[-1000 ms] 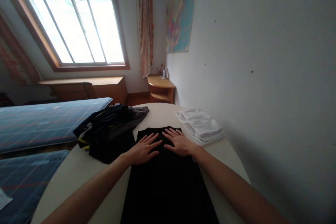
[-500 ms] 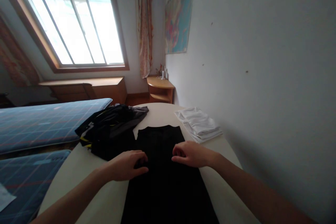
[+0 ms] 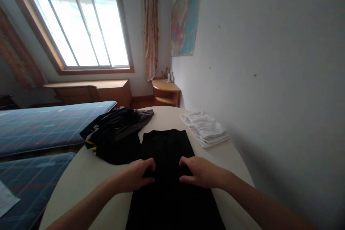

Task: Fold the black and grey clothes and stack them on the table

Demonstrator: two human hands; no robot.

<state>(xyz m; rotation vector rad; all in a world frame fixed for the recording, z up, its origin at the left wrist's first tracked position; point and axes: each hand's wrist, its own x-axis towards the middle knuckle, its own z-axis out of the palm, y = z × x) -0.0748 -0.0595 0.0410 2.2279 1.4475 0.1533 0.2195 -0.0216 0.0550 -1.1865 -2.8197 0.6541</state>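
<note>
A long black garment (image 3: 166, 143) lies flat on the round white table (image 3: 81, 181), running from my body toward the far side. My left hand (image 3: 134, 178) rests on the garment's left edge about halfway along, fingers and thumb curled and pinching the cloth. My right hand (image 3: 201, 172) does the same on the right edge, level with the left hand. The cloth between the two hands lies smooth. Both forearms reach in from the bottom of the view.
A heap of dark clothes (image 3: 115, 133) with yellow trim sits on the table's left far part, touching the garment. A stack of folded white cloth (image 3: 206, 128) lies at the right, near the wall. Blue checked beds (image 3: 48, 124) stand left; a wooden corner shelf (image 3: 165, 91) beyond.
Both hands have slid back toward me along the garment, from lying flat with spread fingers near its far end to curled, pinching its side edges at mid-length.
</note>
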